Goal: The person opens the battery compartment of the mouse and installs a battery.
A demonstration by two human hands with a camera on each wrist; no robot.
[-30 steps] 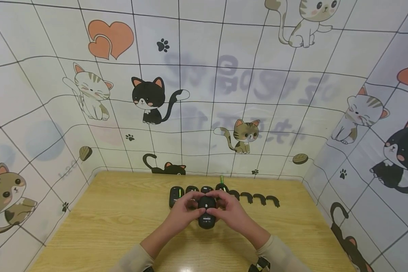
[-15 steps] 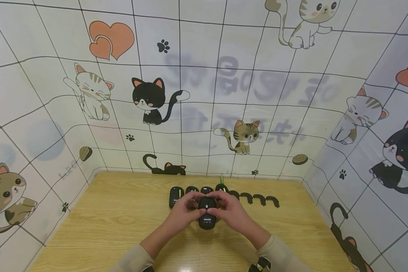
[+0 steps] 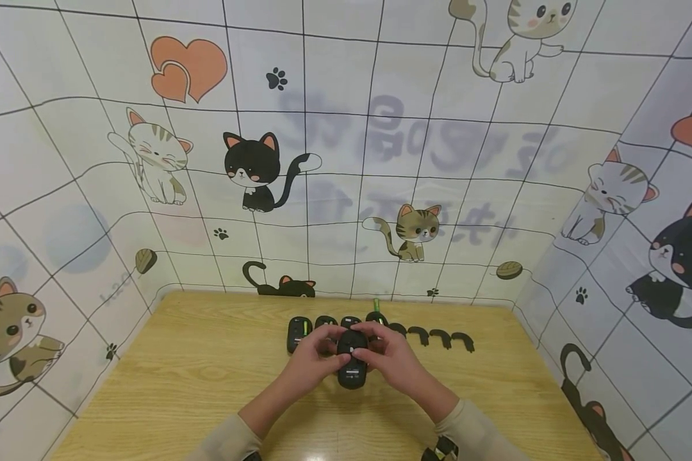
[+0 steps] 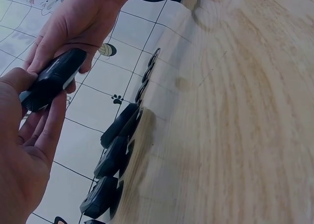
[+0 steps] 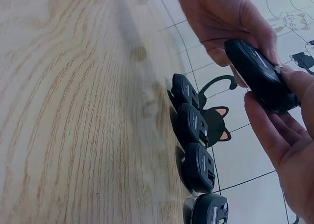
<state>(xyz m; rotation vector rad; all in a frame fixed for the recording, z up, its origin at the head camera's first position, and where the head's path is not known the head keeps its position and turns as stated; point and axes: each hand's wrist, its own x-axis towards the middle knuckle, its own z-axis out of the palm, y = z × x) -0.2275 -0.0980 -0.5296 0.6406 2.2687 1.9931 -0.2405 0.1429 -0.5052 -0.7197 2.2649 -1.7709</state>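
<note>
A black computer mouse (image 3: 352,376) is held up between both hands above the table, its labelled underside facing the head camera. My left hand (image 3: 313,356) grips its left side with thumb and fingers. From the right, my right hand (image 3: 393,360) grips the other side, its thumb on the mouse near a small pale spot. In the right wrist view the right thumb presses by that pale spot on the mouse (image 5: 255,74). The left wrist view shows fingers of the left hand (image 4: 24,160) under the mouse (image 4: 56,76).
Behind the hands, several black mice stand in a row, the leftmost mouse (image 3: 298,334) with a green strip. Curved black pieces (image 3: 440,337) continue the row rightward. A green strip (image 3: 376,305) sticks up behind one mouse. Cat-printed cloth (image 3: 346,160) encloses the wooden table (image 3: 196,384).
The right thumb has shifted slightly up and inward onto the middle of the mouse. The left hand and the mouse have hardly moved.
</note>
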